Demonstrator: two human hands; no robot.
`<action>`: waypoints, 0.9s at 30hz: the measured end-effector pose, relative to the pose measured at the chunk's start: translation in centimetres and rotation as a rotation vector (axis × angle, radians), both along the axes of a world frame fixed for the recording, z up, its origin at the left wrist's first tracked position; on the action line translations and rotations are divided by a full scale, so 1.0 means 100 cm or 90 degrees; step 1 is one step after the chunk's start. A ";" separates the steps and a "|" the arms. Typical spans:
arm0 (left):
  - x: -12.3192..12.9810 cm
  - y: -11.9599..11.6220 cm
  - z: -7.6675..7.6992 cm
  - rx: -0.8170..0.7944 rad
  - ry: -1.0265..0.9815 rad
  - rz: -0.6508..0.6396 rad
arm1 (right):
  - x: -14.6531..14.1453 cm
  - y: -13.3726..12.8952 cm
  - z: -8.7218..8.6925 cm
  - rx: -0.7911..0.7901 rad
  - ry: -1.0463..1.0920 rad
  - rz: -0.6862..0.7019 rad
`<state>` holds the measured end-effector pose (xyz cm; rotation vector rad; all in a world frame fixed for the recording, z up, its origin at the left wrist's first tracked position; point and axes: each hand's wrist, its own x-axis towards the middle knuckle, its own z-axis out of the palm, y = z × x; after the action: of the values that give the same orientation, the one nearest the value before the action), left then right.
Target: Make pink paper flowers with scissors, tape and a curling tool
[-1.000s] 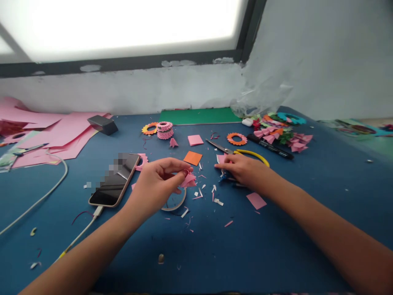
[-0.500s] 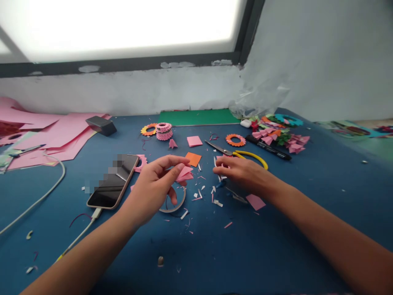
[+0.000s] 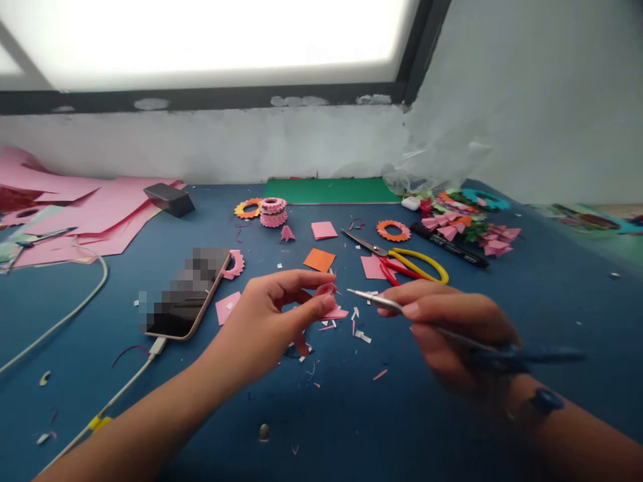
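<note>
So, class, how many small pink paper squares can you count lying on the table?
3: the far square beyond the orange square; the left square between phone and left hand; the right square by the scissors. The right hand may hide more.

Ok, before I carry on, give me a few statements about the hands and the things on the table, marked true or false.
1. The left hand holds a folded pink paper. True.
2. The right hand is empty. False: it holds a pointed metal tool.
3. The scissors lie on the table. True.
4. The black marker is left of the orange-and-pink ring. False: it is to the right.
5. The phone has a white cable plugged in. True.
6. The orange paper square touches the phone. False: they lie apart.
</note>
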<state>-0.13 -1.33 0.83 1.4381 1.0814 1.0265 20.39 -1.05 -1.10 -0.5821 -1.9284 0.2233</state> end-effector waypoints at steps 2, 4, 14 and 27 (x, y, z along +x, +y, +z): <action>0.002 -0.002 0.001 -0.002 -0.001 0.004 | -0.003 -0.002 0.001 0.043 -0.050 0.000; 0.005 -0.004 0.002 -0.009 -0.005 0.010 | -0.005 -0.003 0.001 0.073 -0.089 -0.006; 0.006 -0.006 0.002 -0.015 -0.032 0.017 | -0.001 -0.002 0.001 0.156 -0.145 -0.038; 0.008 -0.007 0.007 -0.039 -0.051 0.027 | 0.004 -0.003 -0.004 0.114 -0.155 0.003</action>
<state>0.68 -2.02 1.49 1.3197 1.0805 1.0636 20.76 -1.35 -1.49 -0.5028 -2.1586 -0.0191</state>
